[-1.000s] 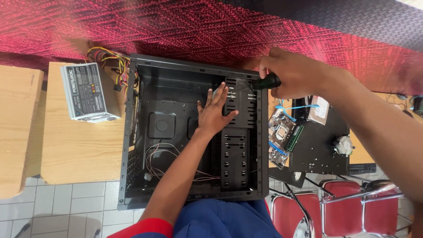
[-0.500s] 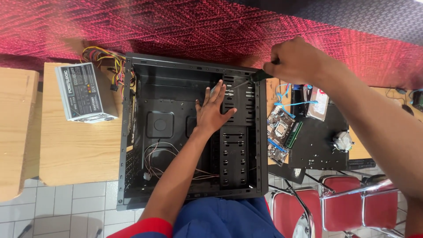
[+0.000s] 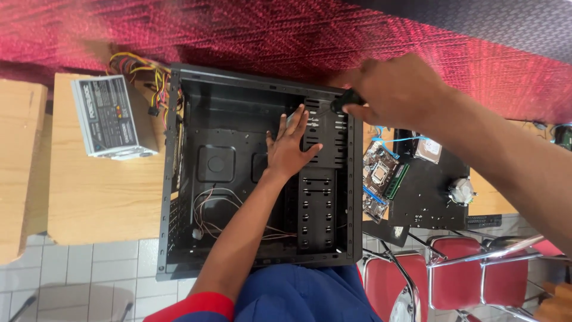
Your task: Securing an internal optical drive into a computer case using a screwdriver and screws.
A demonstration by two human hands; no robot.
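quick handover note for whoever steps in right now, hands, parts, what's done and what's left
Left hand: flat and open inside the open black computer case, pressed against the drive cage.
Right hand: closed on a black-handled tool, seemingly a screwdriver, tip at the top of the cage.
Parts: the case lies on its side on the wooden table; power supply sits outside to its left, loose wires lie on the case floor, motherboard is on a black mat to its right.
Done: case open and empty.
Left: motherboard and power supply are not in the case.

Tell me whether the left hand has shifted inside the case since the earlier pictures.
No. The left hand stays pressed flat beside the drive cage in the case.
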